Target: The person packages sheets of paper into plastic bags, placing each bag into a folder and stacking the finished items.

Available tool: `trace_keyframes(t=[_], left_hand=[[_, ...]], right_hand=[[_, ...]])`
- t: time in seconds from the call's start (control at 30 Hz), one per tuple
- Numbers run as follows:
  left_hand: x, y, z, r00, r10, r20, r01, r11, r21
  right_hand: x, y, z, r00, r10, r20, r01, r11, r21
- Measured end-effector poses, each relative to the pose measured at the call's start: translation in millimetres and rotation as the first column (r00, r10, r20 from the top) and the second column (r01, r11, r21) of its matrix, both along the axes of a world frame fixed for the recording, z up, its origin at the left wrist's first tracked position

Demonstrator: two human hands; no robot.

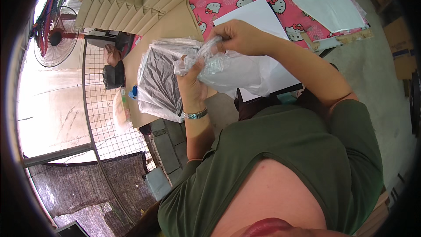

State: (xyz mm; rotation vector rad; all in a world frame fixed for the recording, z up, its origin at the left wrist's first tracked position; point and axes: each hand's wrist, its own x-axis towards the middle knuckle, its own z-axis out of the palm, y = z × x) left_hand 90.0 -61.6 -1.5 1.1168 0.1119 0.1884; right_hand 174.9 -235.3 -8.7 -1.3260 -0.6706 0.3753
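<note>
Head view: dark green shirt (285,145) of the wearer close under the camera. Beyond it, clear plastic film (232,74) raised between both hands, bunched at its upper-left end. Left hand (191,81) closed on that end from the left; right hand (234,37) pinching folds from the far side, fingertips partly hidden. Film's long axis: apparently from the bunched end rightward and bodyward, across white sheet (254,13). Left hand nearer the plastic-wrapped dark bundle (160,79), just left on brown board (182,24)
</note>
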Motion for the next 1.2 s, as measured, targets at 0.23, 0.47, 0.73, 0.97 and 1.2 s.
trace_keyframes(t=[0.23, 0.47, 0.73, 0.97, 1.2], left_hand=[[-3, -4, -4, 0.986, 0.151, 0.072, -0.168, 0.895, 0.414], [-7, -14, -13, 0.999, -0.008, -0.049, 0.025, 0.94, 0.34], [-45, -7, -12, 0.957, -0.142, -0.254, 0.105, 0.982, -0.155], [-30, 30, 4, 0.936, -0.351, 0.036, 0.352, 0.928, -0.121], [-60, 34, -21, 0.701, -0.701, -0.131, 0.684, 0.608, 0.403]], right_hand=[[15, 13, 5, 0.815, -0.332, 0.475, 0.411, 0.909, -0.07], [-7, 23, 20, 0.977, -0.202, -0.074, 0.197, 0.978, -0.061], [-16, -27, 11, 0.924, 0.358, 0.13, -0.369, 0.927, 0.066], [-44, -50, 17, 0.812, 0.584, 0.008, -0.581, 0.809, -0.093], [-24, -91, 37, 0.682, 0.705, -0.195, -0.692, 0.708, 0.142]])
